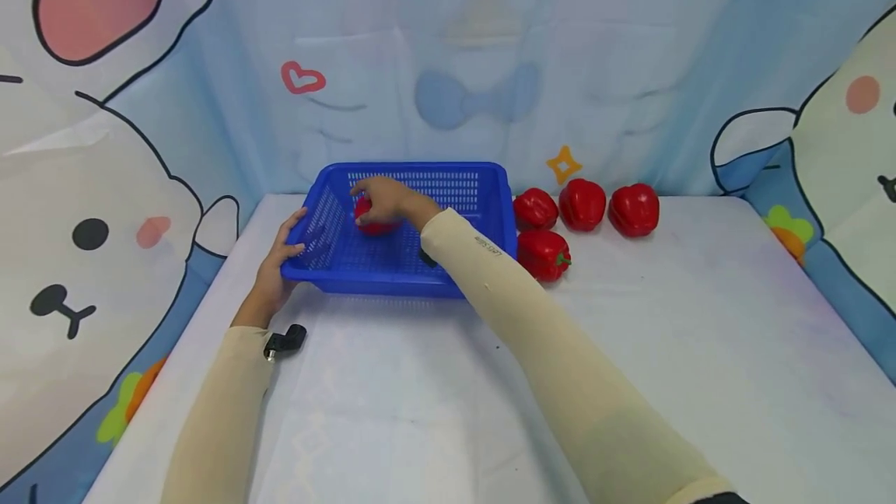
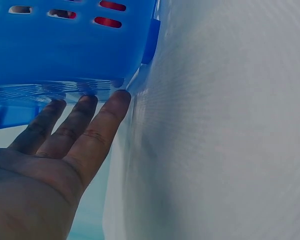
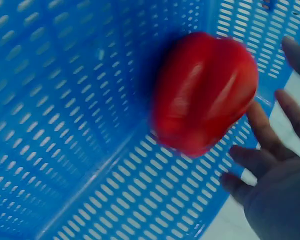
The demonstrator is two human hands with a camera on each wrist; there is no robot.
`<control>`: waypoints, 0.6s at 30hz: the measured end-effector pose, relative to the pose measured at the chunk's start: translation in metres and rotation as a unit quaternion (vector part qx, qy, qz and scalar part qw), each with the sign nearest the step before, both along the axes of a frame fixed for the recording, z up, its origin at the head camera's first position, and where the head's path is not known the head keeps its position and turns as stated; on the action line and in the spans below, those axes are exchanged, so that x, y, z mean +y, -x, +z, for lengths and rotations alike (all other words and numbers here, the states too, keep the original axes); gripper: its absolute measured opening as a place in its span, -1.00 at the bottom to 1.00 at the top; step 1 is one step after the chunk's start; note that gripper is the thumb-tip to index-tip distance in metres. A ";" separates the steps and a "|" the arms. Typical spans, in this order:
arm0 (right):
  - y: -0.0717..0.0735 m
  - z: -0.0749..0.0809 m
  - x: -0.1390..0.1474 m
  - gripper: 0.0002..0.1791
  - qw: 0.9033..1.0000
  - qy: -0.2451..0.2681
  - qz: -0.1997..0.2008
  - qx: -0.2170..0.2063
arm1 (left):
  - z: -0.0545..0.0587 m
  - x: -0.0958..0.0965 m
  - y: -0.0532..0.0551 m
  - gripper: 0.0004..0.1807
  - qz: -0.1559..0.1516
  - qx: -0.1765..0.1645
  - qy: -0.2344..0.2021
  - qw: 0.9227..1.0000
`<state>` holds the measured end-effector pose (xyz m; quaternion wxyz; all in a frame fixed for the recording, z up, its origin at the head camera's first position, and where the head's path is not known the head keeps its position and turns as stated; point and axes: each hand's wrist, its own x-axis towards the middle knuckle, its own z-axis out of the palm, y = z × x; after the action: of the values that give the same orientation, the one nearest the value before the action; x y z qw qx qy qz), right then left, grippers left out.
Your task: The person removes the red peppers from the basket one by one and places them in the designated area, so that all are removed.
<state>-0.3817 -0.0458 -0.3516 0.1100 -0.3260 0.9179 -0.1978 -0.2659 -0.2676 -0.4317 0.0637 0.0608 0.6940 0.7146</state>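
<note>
A red bell pepper (image 1: 376, 229) lies inside a blue plastic basket (image 1: 392, 284) with slotted walls. Over the basket's left part reaches my right hand (image 1: 389, 199), and in the right wrist view its fingers (image 3: 262, 129) are spread beside the pepper, not curled round it. My left hand (image 1: 274, 263) is at the basket's left end, thumb at the rim. Its other fingers (image 2: 97, 132) look extended in the left wrist view, with the tips against the outside of the basket wall; the thumb is hidden there.
Several more red bell peppers stand right of the basket, one with a green stem (image 1: 563, 260) close to its wall. The white tabletop (image 1: 392, 395) stretches toward me. A printed curtain (image 1: 462, 45) hangs right behind the basket.
</note>
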 end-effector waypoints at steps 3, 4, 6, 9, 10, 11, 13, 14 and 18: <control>-0.001 -0.002 0.004 -0.30 0.999 -0.028 -0.017 0.027 | -0.001 0.001 -0.002 -0.32 0.003 0.002 0.001 1.000; -0.001 -0.002 0.005 -0.30 0.999 -0.033 -0.025 0.032 | -0.001 0.001 -0.002 -0.32 0.004 0.003 0.003 1.000; 0.000 -0.003 0.008 -0.30 0.998 -0.043 -0.042 0.029 | 0.000 0.001 -0.001 -0.32 0.005 0.004 0.003 1.000; 0.003 -0.006 0.014 -0.29 0.996 -0.063 -0.059 -0.001 | 0.000 0.002 0.000 -0.32 0.008 0.002 0.002 1.000; 0.004 -0.007 0.015 -0.27 0.996 -0.067 -0.061 -0.016 | 0.000 0.002 0.000 -0.32 0.009 0.001 0.002 1.000; 0.004 -0.008 0.017 -0.25 0.995 -0.067 -0.064 -0.041 | 0.000 0.002 0.001 -0.32 0.010 0.002 0.002 1.000; 0.006 -0.009 0.020 -0.19 0.993 -0.055 -0.063 -0.082 | 0.000 0.002 0.001 -0.32 0.012 0.004 0.003 1.000; 0.006 -0.010 0.021 -0.17 0.992 -0.046 -0.062 -0.100 | -0.001 0.002 0.001 -0.32 0.012 0.005 0.004 1.000; 0.006 -0.013 0.023 -0.12 0.989 -0.023 -0.053 -0.136 | -0.002 0.001 0.000 -0.32 0.014 0.005 0.006 1.000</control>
<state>-0.3878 -0.0232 -0.3643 0.2304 -0.2440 0.9148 -0.2250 -0.2658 -0.2670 -0.4342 0.0506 0.0539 0.6994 0.7109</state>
